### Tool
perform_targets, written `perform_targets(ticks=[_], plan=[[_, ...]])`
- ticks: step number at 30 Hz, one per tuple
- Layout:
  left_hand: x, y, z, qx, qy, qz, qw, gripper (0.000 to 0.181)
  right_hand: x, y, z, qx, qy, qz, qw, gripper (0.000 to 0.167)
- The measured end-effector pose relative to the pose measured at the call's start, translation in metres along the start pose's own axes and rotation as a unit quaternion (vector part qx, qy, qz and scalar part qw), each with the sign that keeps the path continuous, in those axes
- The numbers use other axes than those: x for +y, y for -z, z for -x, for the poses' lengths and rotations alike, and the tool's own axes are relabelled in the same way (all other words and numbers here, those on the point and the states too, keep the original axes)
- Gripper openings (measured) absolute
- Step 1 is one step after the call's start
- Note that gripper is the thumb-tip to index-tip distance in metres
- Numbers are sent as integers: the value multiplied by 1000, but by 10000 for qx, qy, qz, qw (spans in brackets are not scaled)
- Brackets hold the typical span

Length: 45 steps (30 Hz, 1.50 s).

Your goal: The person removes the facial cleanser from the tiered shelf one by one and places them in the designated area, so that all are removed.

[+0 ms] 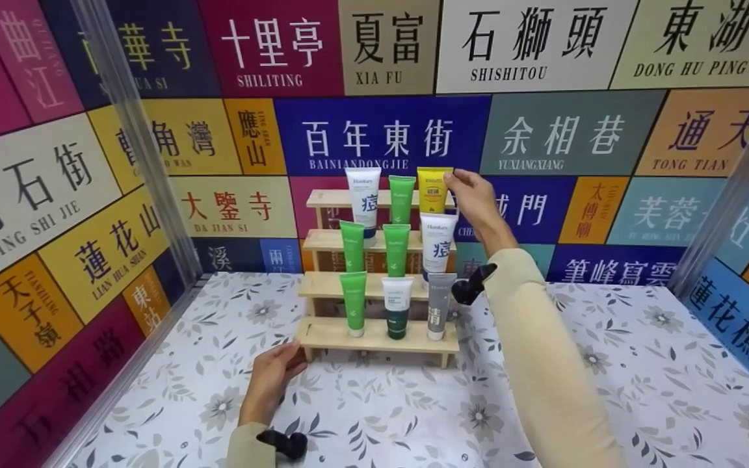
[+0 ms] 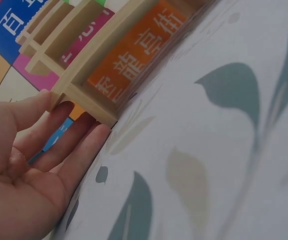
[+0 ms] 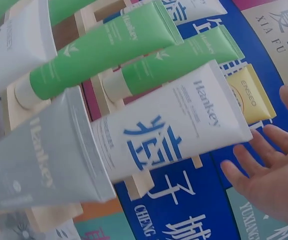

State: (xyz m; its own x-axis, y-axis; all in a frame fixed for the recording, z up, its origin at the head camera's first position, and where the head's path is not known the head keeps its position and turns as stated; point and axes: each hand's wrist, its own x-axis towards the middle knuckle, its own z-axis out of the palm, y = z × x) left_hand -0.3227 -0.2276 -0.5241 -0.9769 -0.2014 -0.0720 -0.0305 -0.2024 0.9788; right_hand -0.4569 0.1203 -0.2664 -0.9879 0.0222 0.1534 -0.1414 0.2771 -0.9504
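A four-tier wooden display stand (image 1: 381,337) holds upright squeeze tubes. My left hand (image 1: 274,377) grips its lower front left corner; in the left wrist view, the thumb and fingertips meet the wooden end piece (image 2: 91,104). My right hand (image 1: 475,201) is at the upper right edge of the yellow tube (image 1: 435,188) on the top tier. From the right wrist, the fingers of that hand (image 3: 271,165) look spread and loosely bent beside the yellow tube (image 3: 253,97), with nothing gripped. Just below stands a white tube with blue lettering (image 1: 438,244).
Also on the tiers are several green tubes (image 1: 352,302), another white tube (image 1: 363,198), a white-and-dark-green tube (image 1: 397,309) and a grey tube (image 1: 438,302). The stand rests on a leaf-patterned tabletop (image 1: 218,364), before a wall of coloured sign panels (image 1: 381,123).
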Motion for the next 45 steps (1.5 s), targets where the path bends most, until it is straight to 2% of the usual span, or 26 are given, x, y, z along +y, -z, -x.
perform_targets(ticks=[5,8,13,17,23,27,30,35,38,45], plan=[[1,-1,0,-7,67,-102,9999,44,0,-3,-1,125,-28,52,9999,59],[1,-1,1,99,80,-133,9998,44,-1,-6,-3,191,-31,12,9998,56],[0,0,0,258,19,73,9996,41,-4,-10,-6,296,12,-31,9996,49],[0,-1,1,247,-5,183,9995,41,-5,-11,-8,439,8,24,9990,47],[1,0,1,238,-70,137,9996,40,-5,-17,-13,549,-26,129,9984,41],[1,0,0,339,-23,43,9994,38,-3,-19,-15,588,-47,213,9980,38],[1,-1,-2,385,53,-74,9992,39,0,-17,-15,754,-13,257,9968,37],[0,-3,-2,399,114,-13,9991,39,6,-12,-15,1406,215,380,9891,34],[1,-4,-3,411,145,-39,9990,38,10,-4,-15,1719,422,231,9839,33],[2,1,0,364,75,46,9993,40,8,5,-6,1780,783,-206,9807,35]])
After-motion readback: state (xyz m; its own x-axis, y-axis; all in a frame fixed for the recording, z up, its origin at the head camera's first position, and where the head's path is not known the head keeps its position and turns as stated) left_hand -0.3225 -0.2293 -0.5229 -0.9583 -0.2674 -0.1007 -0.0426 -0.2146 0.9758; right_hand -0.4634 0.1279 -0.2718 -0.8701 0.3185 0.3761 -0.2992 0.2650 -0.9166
